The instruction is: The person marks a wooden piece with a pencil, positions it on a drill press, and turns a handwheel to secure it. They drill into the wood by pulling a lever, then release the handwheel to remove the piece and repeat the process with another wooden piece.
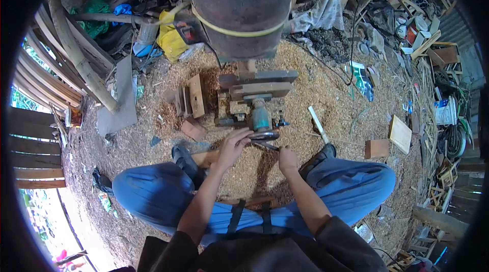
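Observation:
Between my knees stands a low machine with a green cylindrical housing [260,114] and a dark round disc [265,135] on its near end. Just on the near side of the disc I hold a narrow, dark bar-shaped tool [266,145] crosswise; its exact kind cannot be made out. The fingers of my left hand [234,145] pinch its left end close to the disc. My right hand [288,160] is closed round the other end. Whether the tool touches the disc cannot be told from here.
A large dark drum [239,7] with a yellow band rises behind the machine. Wood blocks [196,96] lie to its left, a brick [376,148] and a pale board [400,134] to the right. Shavings [305,83] cover the ground. A cable [331,68] hangs at right.

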Demonstrator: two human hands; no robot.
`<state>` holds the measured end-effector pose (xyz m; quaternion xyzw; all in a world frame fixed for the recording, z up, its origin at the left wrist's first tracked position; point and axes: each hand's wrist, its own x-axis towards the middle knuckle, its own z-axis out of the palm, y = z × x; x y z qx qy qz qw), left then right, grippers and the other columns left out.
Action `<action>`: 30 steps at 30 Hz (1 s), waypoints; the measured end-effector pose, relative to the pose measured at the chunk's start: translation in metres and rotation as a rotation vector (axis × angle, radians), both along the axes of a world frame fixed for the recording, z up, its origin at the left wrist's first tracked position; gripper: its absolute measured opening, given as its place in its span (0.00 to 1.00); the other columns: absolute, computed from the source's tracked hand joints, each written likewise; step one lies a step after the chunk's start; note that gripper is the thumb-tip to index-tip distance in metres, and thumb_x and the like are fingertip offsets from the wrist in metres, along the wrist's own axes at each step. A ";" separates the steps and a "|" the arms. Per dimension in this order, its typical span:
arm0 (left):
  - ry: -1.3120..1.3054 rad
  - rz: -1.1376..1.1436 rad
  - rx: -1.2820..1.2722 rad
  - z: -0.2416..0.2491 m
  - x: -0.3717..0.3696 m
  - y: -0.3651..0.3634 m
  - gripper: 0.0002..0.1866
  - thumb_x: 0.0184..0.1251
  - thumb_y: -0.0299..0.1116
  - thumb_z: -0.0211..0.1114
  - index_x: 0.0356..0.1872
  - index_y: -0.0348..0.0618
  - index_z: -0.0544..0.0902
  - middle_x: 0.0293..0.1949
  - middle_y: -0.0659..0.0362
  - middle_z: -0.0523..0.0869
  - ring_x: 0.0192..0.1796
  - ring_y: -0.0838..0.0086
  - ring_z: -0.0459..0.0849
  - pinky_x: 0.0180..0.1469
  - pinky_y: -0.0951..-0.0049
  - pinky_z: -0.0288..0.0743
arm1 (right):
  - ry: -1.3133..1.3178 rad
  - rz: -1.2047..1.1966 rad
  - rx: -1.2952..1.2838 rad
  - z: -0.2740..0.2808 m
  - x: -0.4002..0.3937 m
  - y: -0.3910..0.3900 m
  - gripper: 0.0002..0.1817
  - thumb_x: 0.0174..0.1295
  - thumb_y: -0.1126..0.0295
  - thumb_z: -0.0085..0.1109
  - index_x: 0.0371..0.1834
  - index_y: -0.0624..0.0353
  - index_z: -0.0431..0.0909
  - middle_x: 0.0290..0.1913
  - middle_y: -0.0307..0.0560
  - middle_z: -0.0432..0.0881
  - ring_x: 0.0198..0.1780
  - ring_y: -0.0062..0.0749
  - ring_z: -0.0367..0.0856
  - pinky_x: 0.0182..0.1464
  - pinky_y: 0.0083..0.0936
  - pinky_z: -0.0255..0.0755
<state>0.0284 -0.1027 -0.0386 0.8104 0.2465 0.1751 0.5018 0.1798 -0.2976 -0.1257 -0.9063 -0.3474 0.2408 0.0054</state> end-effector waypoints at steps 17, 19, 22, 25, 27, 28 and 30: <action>0.080 -0.054 0.067 0.009 0.006 -0.004 0.20 0.71 0.38 0.70 0.59 0.41 0.85 0.61 0.50 0.86 0.65 0.54 0.82 0.68 0.59 0.75 | 0.195 0.054 -0.039 -0.023 0.008 0.003 0.22 0.62 0.72 0.61 0.62 0.48 0.80 0.59 0.55 0.83 0.59 0.52 0.83 0.58 0.48 0.79; 0.094 -0.055 0.083 0.010 0.001 -0.006 0.20 0.71 0.38 0.71 0.60 0.42 0.86 0.61 0.51 0.86 0.65 0.55 0.83 0.68 0.60 0.75 | 0.259 0.009 0.026 -0.021 0.010 -0.002 0.22 0.62 0.72 0.60 0.61 0.47 0.80 0.55 0.56 0.84 0.57 0.53 0.84 0.57 0.48 0.79; 0.058 -0.063 0.065 0.020 0.008 -0.004 0.21 0.68 0.41 0.73 0.57 0.41 0.86 0.57 0.50 0.88 0.59 0.55 0.86 0.63 0.60 0.78 | 0.223 0.040 0.019 -0.024 0.019 -0.005 0.22 0.62 0.69 0.62 0.61 0.45 0.80 0.50 0.55 0.87 0.53 0.53 0.86 0.56 0.49 0.79; 0.111 -0.040 0.010 0.025 0.009 -0.005 0.20 0.68 0.40 0.73 0.57 0.42 0.86 0.56 0.51 0.89 0.57 0.55 0.87 0.62 0.60 0.79 | 0.191 0.110 -0.007 -0.006 0.025 -0.008 0.20 0.63 0.64 0.63 0.60 0.42 0.81 0.49 0.53 0.88 0.52 0.53 0.87 0.55 0.50 0.78; 0.115 -0.035 0.002 0.024 0.010 -0.003 0.21 0.68 0.41 0.73 0.58 0.42 0.86 0.55 0.52 0.89 0.58 0.56 0.87 0.62 0.60 0.79 | 0.208 0.134 -0.071 0.011 0.027 -0.007 0.19 0.64 0.60 0.63 0.59 0.41 0.81 0.48 0.52 0.89 0.53 0.52 0.87 0.55 0.50 0.78; 0.129 -0.034 -0.011 0.022 0.008 -0.005 0.22 0.67 0.42 0.74 0.58 0.43 0.86 0.55 0.52 0.89 0.58 0.56 0.86 0.62 0.61 0.79 | 0.192 0.131 -0.082 0.015 0.025 -0.010 0.18 0.65 0.56 0.63 0.58 0.40 0.81 0.48 0.51 0.89 0.53 0.52 0.87 0.55 0.51 0.77; 0.063 -0.049 0.064 0.020 0.008 0.001 0.23 0.67 0.43 0.74 0.58 0.43 0.86 0.56 0.52 0.89 0.59 0.57 0.86 0.62 0.60 0.79 | 0.172 0.139 -0.080 0.014 0.026 -0.004 0.18 0.66 0.53 0.63 0.57 0.40 0.81 0.48 0.50 0.89 0.54 0.52 0.87 0.56 0.52 0.76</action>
